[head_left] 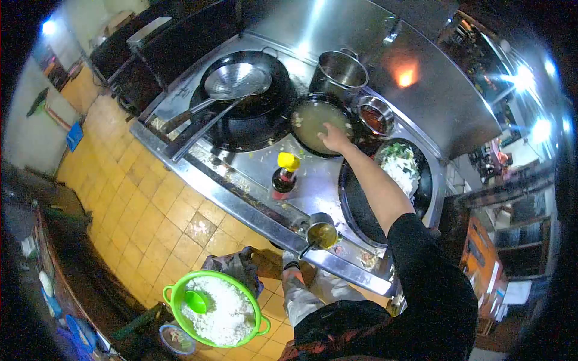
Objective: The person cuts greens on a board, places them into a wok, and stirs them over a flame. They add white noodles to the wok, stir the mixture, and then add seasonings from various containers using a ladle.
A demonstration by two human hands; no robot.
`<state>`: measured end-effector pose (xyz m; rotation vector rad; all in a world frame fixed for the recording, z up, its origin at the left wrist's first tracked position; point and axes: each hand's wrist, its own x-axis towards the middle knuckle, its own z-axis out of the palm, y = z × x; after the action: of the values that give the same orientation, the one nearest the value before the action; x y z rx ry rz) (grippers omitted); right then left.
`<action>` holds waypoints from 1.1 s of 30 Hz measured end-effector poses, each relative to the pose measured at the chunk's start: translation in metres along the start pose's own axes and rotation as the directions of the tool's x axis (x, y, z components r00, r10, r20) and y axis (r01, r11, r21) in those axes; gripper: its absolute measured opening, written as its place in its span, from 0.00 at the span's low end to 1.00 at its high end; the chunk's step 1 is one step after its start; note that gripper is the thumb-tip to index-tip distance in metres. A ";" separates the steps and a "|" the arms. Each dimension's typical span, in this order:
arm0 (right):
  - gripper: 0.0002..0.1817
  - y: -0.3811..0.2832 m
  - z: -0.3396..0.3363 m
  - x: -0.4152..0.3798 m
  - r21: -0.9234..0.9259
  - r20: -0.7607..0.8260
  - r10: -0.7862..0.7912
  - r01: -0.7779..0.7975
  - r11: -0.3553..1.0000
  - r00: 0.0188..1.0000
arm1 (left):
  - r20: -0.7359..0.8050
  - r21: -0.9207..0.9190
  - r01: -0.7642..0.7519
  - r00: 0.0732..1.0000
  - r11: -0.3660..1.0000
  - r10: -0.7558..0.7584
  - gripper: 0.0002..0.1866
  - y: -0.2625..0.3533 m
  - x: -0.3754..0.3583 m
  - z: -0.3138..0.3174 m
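My right hand [333, 138] reaches over a dark round pan [319, 150] of cloudy, pale liquid. Its fingertips overlap the liquid's surface in this view, with the fingers apart and nothing visible in them. Beneath my right forearm lies a large black wok [363, 201] with white strips and chopped greens [400, 163] at its far side. Behind the pan stand a tall steel pot [343, 71] and a smaller container of red-brown sauce [374, 117]. Out of the frame is my left hand.
A second wok [241, 141] at the left carries a perforated strainer [238, 81] and long handles. Near the steel counter's front stand a yellow-capped bottle [285, 177] and a small pot [322, 233] of yellowish liquid. Below is a green basin [174, 304] of white rice with a green scoop [196, 302].
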<state>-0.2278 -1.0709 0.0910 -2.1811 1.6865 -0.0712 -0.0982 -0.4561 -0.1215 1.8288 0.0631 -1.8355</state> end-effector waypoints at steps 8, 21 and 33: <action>0.12 0.027 0.058 0.070 -0.424 0.035 -0.182 0.180 0.888 0.983 | 0.024 -0.028 0.061 0.998 0.998 -0.060 0.16 0.010 0.013 0.017; 0.11 0.053 0.084 0.082 -0.486 -0.003 -0.306 0.267 0.832 0.952 | 0.019 -0.005 0.083 0.996 0.997 -0.083 0.17 0.014 0.011 0.034; 0.09 0.055 -0.070 -0.249 0.081 -0.135 -0.029 0.040 0.996 0.990 | 0.173 0.317 -0.182 0.976 0.931 0.132 0.18 -0.087 -0.048 0.006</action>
<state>-0.3665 -0.8666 0.1854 -2.1861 1.6843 -0.2982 -0.1419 -0.3680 -0.1053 1.8421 -0.4621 -1.9503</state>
